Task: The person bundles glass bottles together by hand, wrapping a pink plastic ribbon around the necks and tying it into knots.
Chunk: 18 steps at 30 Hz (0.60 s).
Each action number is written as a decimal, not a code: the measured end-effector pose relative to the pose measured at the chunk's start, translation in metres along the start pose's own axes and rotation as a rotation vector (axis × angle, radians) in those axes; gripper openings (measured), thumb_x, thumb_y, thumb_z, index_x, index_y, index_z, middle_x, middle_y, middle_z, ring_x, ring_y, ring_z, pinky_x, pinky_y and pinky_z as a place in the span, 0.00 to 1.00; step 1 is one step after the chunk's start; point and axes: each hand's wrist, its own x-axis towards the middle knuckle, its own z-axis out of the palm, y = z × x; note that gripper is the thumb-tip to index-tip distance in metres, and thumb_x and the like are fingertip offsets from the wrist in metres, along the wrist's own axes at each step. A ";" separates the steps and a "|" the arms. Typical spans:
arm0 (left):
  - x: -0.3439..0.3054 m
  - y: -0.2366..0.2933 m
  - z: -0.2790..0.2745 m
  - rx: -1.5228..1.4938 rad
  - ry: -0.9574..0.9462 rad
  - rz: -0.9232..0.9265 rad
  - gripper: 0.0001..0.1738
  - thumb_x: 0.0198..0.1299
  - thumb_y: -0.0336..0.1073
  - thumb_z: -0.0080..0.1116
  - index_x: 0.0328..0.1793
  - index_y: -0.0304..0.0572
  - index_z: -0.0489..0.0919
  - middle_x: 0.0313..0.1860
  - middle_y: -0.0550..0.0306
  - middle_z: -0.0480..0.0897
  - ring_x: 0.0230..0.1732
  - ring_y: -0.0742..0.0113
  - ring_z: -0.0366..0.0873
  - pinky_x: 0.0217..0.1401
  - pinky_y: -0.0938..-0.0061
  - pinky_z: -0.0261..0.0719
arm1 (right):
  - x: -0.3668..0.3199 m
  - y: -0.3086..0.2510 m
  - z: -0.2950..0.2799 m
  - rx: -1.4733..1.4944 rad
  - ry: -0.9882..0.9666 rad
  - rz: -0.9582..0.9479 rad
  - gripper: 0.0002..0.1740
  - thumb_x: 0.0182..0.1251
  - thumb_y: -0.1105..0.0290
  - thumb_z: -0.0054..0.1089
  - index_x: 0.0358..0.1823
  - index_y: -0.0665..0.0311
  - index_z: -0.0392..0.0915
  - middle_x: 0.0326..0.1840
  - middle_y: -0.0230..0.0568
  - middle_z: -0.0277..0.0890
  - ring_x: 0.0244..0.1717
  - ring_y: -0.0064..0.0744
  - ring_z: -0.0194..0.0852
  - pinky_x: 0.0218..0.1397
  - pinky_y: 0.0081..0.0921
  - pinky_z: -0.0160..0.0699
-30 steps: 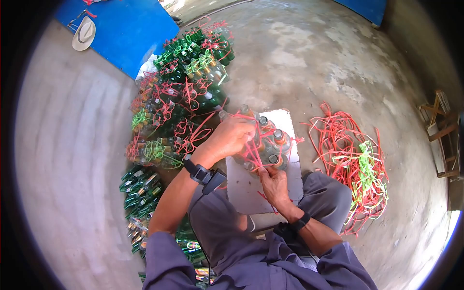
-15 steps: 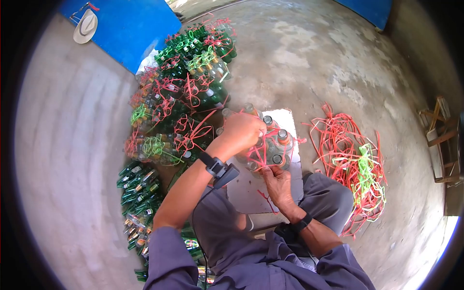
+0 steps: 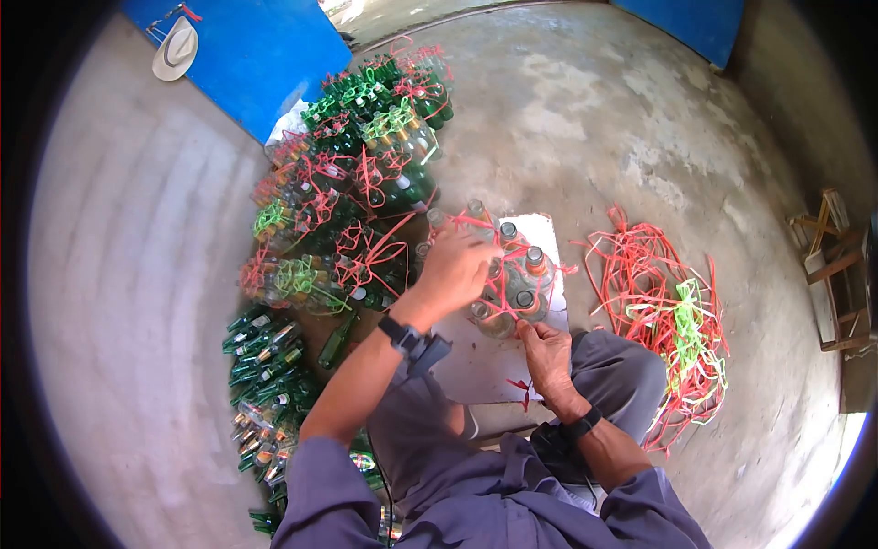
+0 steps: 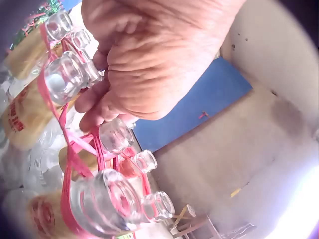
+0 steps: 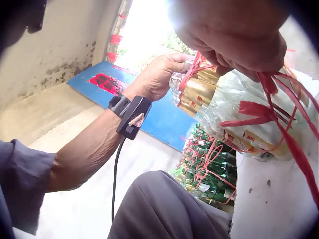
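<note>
Clear glass bottles (image 3: 535, 265) with gold labels stand grouped on a white board (image 3: 466, 366). Red-pink plastic strapping (image 4: 75, 159) crosses between their necks. My left hand (image 3: 455, 265) lies over the necks on the left side, fingers spread; the left wrist view has its fingertips right at a neck and the strapping. At the near side of the group, my right hand (image 3: 549, 357) pinches the strapping with thumb and fingers. Its curled fingers show in the right wrist view, where a knotted red strap end (image 5: 256, 112) hangs beside the bottles.
Strapped bundles of green and clear bottles (image 3: 366, 183) stand to the left, with loose green bottles (image 3: 265, 357) lying nearer. A heap of red and green strapping (image 3: 658, 311) lies on the floor at right. A wooden stand (image 3: 837, 265) is by the right wall.
My left hand has shifted left off the middle of the bottle group, its fingers opening out. My right hand has moved slightly right and down, still at the strapping.
</note>
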 end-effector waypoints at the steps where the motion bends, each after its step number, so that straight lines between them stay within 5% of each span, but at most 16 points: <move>1: -0.009 0.010 -0.001 -0.073 0.163 0.031 0.10 0.59 0.38 0.64 0.45 0.47 0.88 0.47 0.53 0.89 0.51 0.49 0.84 0.55 0.54 0.79 | 0.000 0.000 -0.001 0.003 0.000 -0.004 0.17 0.71 0.62 0.66 0.28 0.69 0.86 0.18 0.18 0.64 0.22 0.13 0.54 0.24 0.23 0.51; 2: -0.022 0.003 0.009 -0.232 0.086 0.038 0.21 0.60 0.42 0.65 0.58 0.44 0.84 0.60 0.50 0.84 0.63 0.46 0.77 0.69 0.50 0.70 | 0.001 0.002 -0.003 -0.036 0.000 -0.007 0.18 0.71 0.62 0.65 0.28 0.69 0.86 0.18 0.18 0.64 0.22 0.13 0.55 0.24 0.24 0.52; 4: -0.038 0.027 0.004 -0.142 0.098 0.019 0.26 0.59 0.43 0.66 0.64 0.44 0.81 0.63 0.48 0.82 0.65 0.44 0.75 0.71 0.48 0.67 | -0.001 -0.001 -0.002 -0.075 -0.001 -0.007 0.18 0.71 0.61 0.65 0.27 0.69 0.86 0.17 0.19 0.63 0.22 0.13 0.55 0.24 0.24 0.53; 6: -0.049 0.042 0.001 -0.035 0.045 -0.040 0.42 0.57 0.46 0.69 0.79 0.50 0.69 0.73 0.44 0.74 0.72 0.43 0.68 0.77 0.45 0.59 | -0.005 -0.009 -0.002 -0.138 -0.019 0.032 0.21 0.72 0.61 0.63 0.28 0.73 0.85 0.16 0.28 0.68 0.25 0.16 0.62 0.29 0.27 0.66; 12: -0.055 0.042 0.028 0.003 0.114 -0.110 0.49 0.51 0.45 0.73 0.81 0.53 0.67 0.75 0.48 0.71 0.75 0.46 0.65 0.79 0.43 0.50 | 0.015 0.045 -0.004 -0.126 -0.029 -0.247 0.18 0.74 0.64 0.62 0.25 0.65 0.85 0.20 0.19 0.70 0.25 0.12 0.60 0.29 0.21 0.59; 14: -0.059 0.038 0.038 -0.029 0.162 -0.113 0.48 0.52 0.46 0.72 0.81 0.53 0.67 0.77 0.45 0.69 0.77 0.44 0.63 0.80 0.38 0.48 | 0.013 0.034 -0.007 -0.117 -0.054 -0.198 0.20 0.76 0.60 0.61 0.24 0.61 0.83 0.16 0.17 0.61 0.19 0.10 0.51 0.22 0.21 0.45; 15: -0.058 0.040 0.037 -0.010 0.152 -0.136 0.47 0.53 0.44 0.72 0.82 0.53 0.67 0.78 0.44 0.67 0.77 0.44 0.63 0.80 0.37 0.47 | 0.015 0.030 -0.010 -0.142 -0.070 -0.120 0.21 0.75 0.62 0.63 0.23 0.65 0.83 0.20 0.21 0.71 0.27 0.14 0.62 0.31 0.23 0.61; 18: -0.061 0.043 0.043 -0.002 0.151 -0.177 0.49 0.52 0.40 0.71 0.83 0.53 0.65 0.81 0.44 0.65 0.80 0.44 0.62 0.82 0.33 0.45 | 0.019 0.038 -0.010 -0.100 -0.081 -0.057 0.22 0.75 0.58 0.64 0.23 0.63 0.82 0.18 0.19 0.64 0.23 0.15 0.55 0.28 0.22 0.53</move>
